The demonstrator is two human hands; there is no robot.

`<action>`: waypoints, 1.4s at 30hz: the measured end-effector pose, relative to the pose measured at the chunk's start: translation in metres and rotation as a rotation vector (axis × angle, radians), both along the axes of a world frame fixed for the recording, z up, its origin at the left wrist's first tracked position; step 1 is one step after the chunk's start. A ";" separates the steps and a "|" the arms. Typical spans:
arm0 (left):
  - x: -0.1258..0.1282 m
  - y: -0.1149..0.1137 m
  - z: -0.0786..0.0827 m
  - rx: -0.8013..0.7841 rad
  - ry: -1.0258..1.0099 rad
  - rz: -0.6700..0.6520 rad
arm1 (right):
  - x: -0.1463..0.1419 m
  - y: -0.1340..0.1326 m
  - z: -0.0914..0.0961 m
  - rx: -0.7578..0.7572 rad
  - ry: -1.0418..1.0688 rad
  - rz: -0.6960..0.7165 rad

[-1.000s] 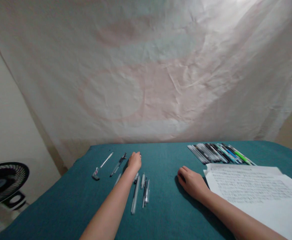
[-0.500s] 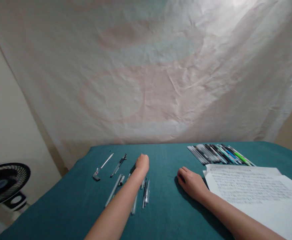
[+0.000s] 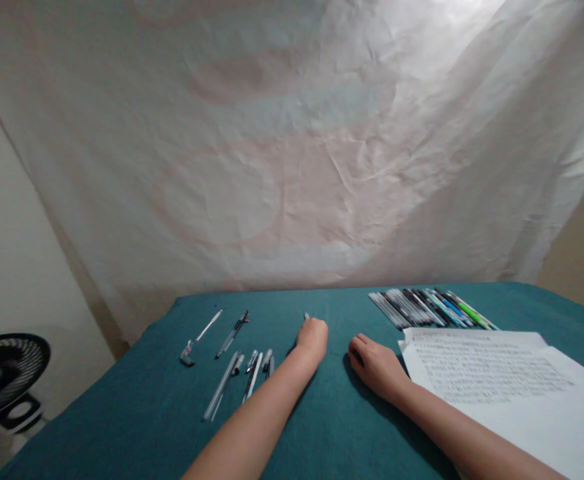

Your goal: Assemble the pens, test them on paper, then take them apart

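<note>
My left hand [image 3: 313,341] is closed above the middle of the teal cloth, fingers pressed together. Past its fingers pokes the tip of a pen [image 3: 306,315]; the rest is hidden by the hand. Behind its forearm lie clear pen barrels [image 3: 221,387], pen caps [image 3: 251,361] and slim pen parts [image 3: 255,377], partly covered by the arm. My right hand [image 3: 376,365] rests on the cloth beside the paper, fingers curled in, with nothing visible in it.
A row of pens [image 3: 425,308] lies at the back right, behind handwritten sheets [image 3: 492,373]. To the left are dark-tipped pen pieces [image 3: 233,333], a thin white stick [image 3: 209,325] and a small crumpled piece [image 3: 187,355]. A black fan [image 3: 9,377] stands off the table's left side.
My left hand has moved right, away from the loose pen parts, and a pen tip now shows past its fingers. My right hand stays resting. The view has shifted slightly.
</note>
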State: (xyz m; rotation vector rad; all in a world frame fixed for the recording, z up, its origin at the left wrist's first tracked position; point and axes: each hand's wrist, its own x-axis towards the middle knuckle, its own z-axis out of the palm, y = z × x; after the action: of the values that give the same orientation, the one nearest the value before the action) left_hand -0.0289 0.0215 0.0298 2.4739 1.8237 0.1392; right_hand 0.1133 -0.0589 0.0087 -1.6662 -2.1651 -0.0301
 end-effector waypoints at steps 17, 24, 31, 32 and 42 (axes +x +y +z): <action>-0.041 0.052 0.001 -0.154 -0.346 0.105 | 0.002 0.001 0.000 -0.002 -0.003 -0.003; -0.020 0.043 -0.005 -0.182 -0.415 0.056 | 0.001 0.000 0.001 -0.005 -0.007 -0.003; 0.002 0.025 -0.005 -0.203 -0.466 -0.045 | 0.002 0.000 0.002 -0.012 0.007 -0.005; 0.005 0.022 -0.005 -0.206 -0.473 -0.062 | 0.002 0.000 0.002 -0.016 0.015 -0.011; 0.020 -0.009 -0.009 -0.173 -0.538 -0.184 | 0.004 0.000 0.003 -0.004 0.066 -0.047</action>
State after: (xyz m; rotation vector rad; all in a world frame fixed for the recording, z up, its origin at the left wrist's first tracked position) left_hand -0.0088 0.0129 0.0203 2.1864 1.3239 0.5486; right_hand 0.1169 -0.0586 0.0118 -1.6967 -2.0792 0.0157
